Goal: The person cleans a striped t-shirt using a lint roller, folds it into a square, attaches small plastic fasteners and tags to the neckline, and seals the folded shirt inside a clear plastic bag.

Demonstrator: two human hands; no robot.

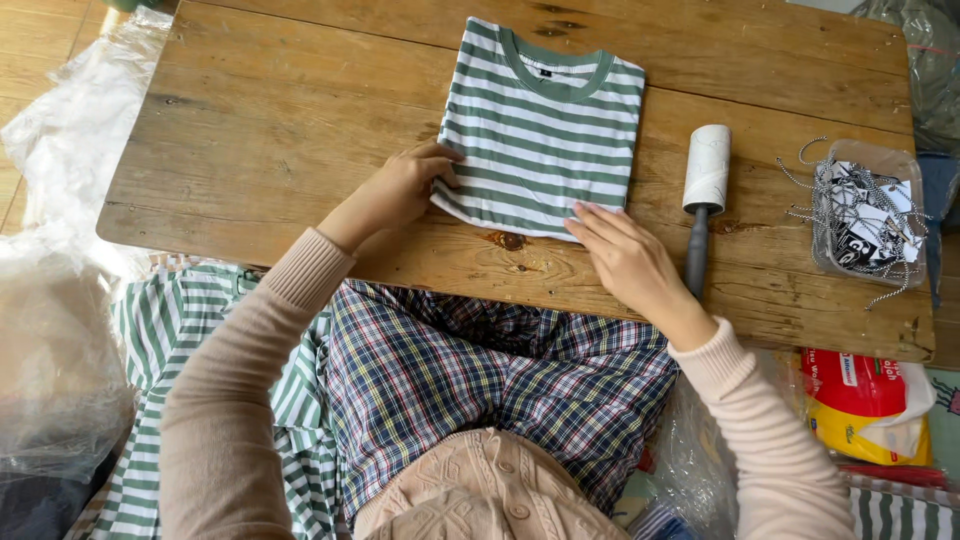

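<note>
Hands flat and unclenched, we press the folded striped shirt (540,130) between our left hand (400,190) and right hand (625,255), keeping its fold; lint roller (703,190) beside our right.

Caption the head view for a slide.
Both hands, left hand and right hand, press a folded striped shirt on a wooden table.

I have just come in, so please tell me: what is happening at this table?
A person sits at a wooden table, both hands on a folded green-and-white striped T-shirt. The left hand presses its left lower edge, the right hand its bottom right corner. A lint roller lies beside it.
</note>
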